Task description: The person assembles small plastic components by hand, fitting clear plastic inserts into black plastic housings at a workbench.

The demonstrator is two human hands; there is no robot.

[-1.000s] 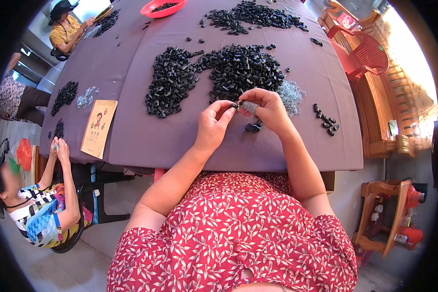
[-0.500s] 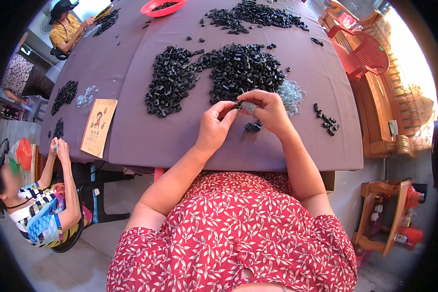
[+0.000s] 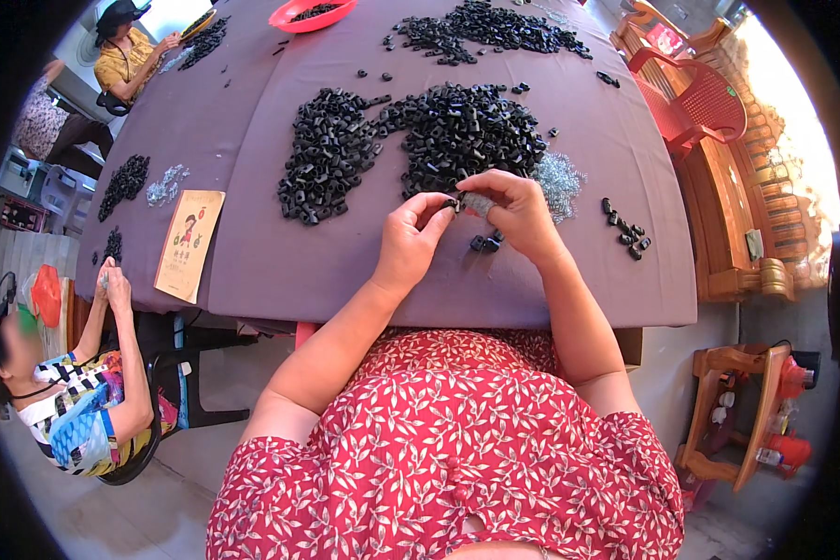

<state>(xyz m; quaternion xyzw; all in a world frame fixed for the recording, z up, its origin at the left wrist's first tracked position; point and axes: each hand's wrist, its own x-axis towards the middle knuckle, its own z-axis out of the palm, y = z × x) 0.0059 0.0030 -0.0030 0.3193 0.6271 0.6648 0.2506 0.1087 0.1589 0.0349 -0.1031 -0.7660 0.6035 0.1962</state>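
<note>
A small black plastic piece (image 3: 452,202) is pinched between the fingertips of both hands, held just above a table covered in purple cloth (image 3: 345,252), near its front edge. The left hand (image 3: 409,241) has thumb and forefinger closed on the piece from the left. The right hand (image 3: 513,213) meets it from the right, its fingers curled together around something small and grey; what exactly it grips is too small to tell.

Just below the hands, on the cloth, lie a few loose black pieces (image 3: 486,242). Directly beyond the hands spreads a large heap of the same black pieces (image 3: 420,140), reaching left in two lobes. A small pile of shiny metal springs (image 3: 560,177) sits right of the hands, and a short row of black pieces (image 3: 625,227) lies further right.

Beyond the heap is another heap of black pieces (image 3: 485,26) and a red bowl (image 3: 311,13). Left of the hands, a tan printed card (image 3: 189,243) lies at the table's edge. A seated person in a patterned shirt (image 3: 75,401) is at the left side, another in a yellow shirt (image 3: 131,56) at the far corner. A red plastic chair (image 3: 695,103) stands at the right.
</note>
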